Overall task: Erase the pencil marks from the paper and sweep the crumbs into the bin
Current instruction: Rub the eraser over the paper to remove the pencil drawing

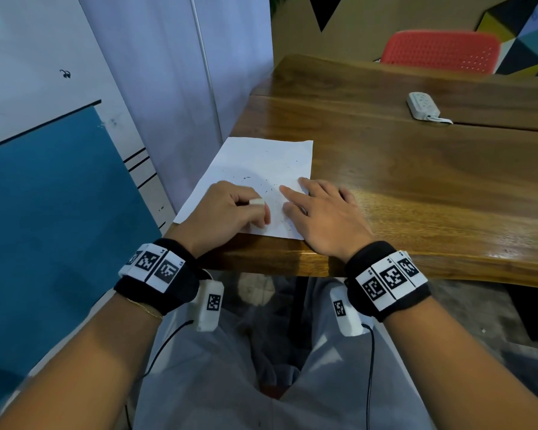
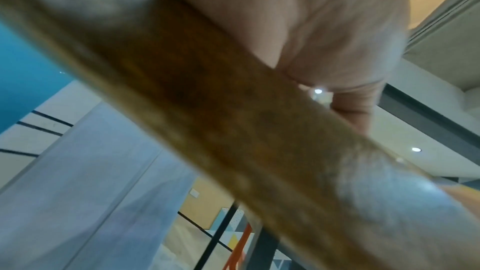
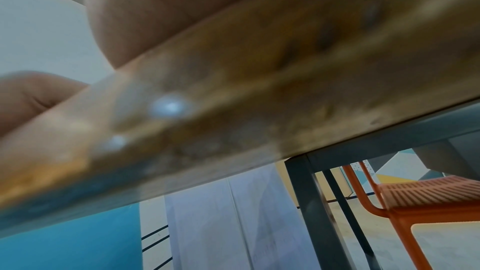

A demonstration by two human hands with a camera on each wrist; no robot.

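Note:
A white sheet of paper lies at the near left corner of the wooden table, speckled with dark eraser crumbs. My left hand rests on the sheet's near left part, fingers curled round a small white eraser. My right hand lies flat with straight fingers on the sheet's right edge, pressing it down. Both wrist views show only the table's front edge from below, with my left palm and right palm above it. No bin is in view.
A white power strip lies at the table's far right. A red chair stands behind the table, seen also from below as the orange chair. A blue panel and white wall stand left. My lap is under the table edge.

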